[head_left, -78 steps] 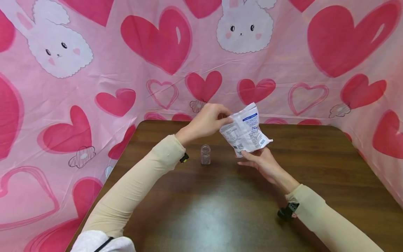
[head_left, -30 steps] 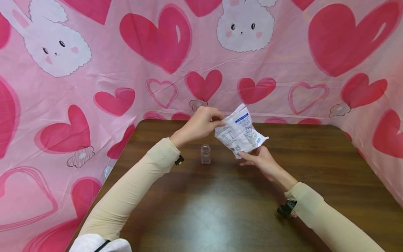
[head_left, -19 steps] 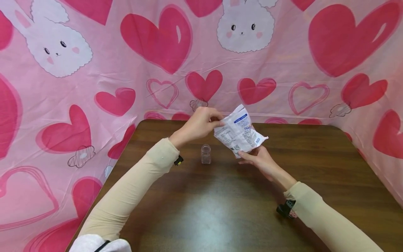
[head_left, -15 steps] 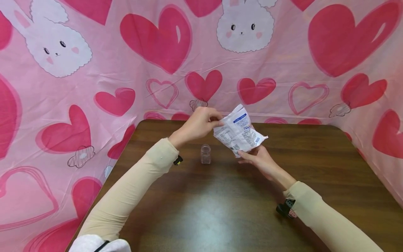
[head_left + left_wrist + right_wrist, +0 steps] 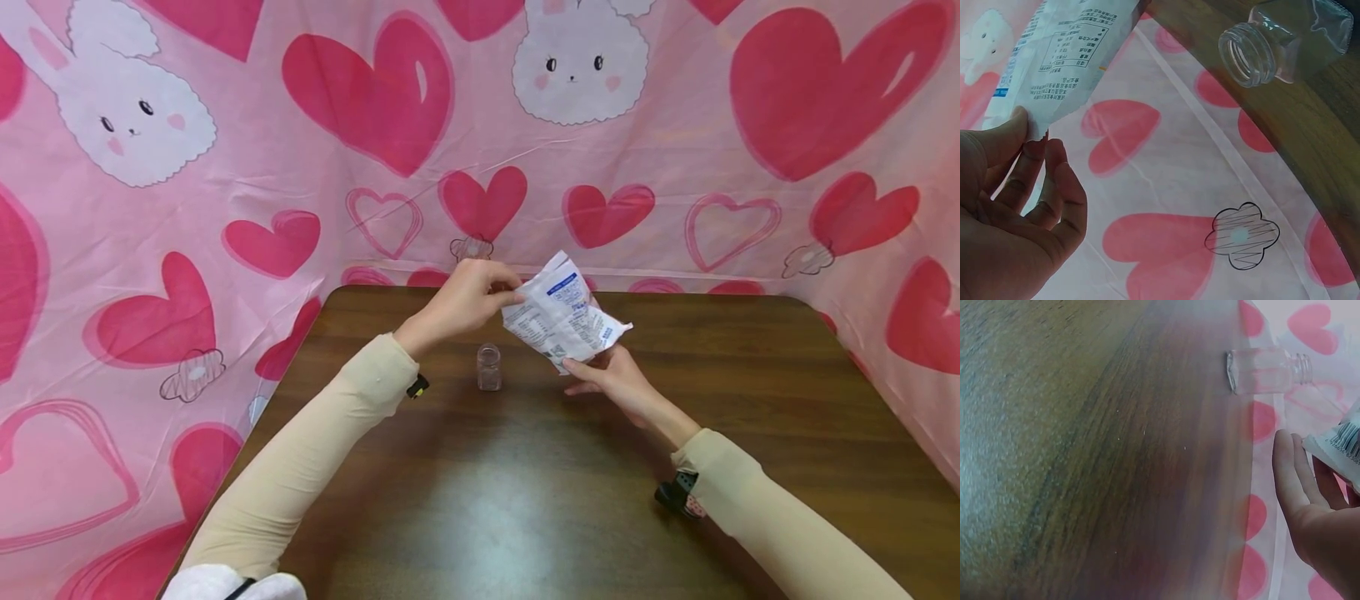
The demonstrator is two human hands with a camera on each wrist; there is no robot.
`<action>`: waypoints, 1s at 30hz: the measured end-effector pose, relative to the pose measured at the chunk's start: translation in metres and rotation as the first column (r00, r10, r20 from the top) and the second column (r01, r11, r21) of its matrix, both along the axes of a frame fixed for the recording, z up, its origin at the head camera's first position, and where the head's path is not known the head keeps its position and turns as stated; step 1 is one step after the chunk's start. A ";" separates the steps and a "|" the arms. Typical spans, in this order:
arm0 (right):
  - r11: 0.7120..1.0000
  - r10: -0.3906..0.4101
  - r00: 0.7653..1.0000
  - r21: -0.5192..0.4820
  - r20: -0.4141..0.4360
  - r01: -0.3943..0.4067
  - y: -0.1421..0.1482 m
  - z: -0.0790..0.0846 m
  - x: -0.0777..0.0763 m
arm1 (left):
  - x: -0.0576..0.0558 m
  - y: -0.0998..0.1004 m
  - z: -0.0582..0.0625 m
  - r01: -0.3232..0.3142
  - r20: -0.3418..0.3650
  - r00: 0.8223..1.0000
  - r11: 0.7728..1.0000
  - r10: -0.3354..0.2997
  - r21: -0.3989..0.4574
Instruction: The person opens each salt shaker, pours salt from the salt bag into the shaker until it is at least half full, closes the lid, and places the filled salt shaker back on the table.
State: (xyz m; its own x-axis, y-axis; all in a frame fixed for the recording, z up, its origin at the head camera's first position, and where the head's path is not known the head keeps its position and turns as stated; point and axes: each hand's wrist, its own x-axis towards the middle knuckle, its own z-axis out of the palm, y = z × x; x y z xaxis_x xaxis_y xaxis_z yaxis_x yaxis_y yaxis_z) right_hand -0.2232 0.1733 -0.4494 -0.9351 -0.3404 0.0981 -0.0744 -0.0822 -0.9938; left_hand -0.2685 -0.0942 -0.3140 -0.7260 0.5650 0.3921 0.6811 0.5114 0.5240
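Pinches a white packet (image 5: 561, 317) by its left side with the left hand (image 5: 467, 298), grips its lower edge with the right hand (image 5: 621, 383); holds it (tilted, blue-banded) above the table (image 5: 525, 492), toward the far edge. Has a clear bottle (image 5: 489, 370) upright toward that edge.

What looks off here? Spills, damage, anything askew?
No spill or plain damage shows. The clear jar stands upright on the table, but uncapped, no lid in view. The creased packet tilts, likely just from how left hand and right hand hold it.
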 end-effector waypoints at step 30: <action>0.999 -0.008 1.000 0.042 0.001 0.008 -0.006 -0.001 -0.003 | -0.002 -0.014 -0.015 -0.024 0.017 1.000 1.000 0.024 0.018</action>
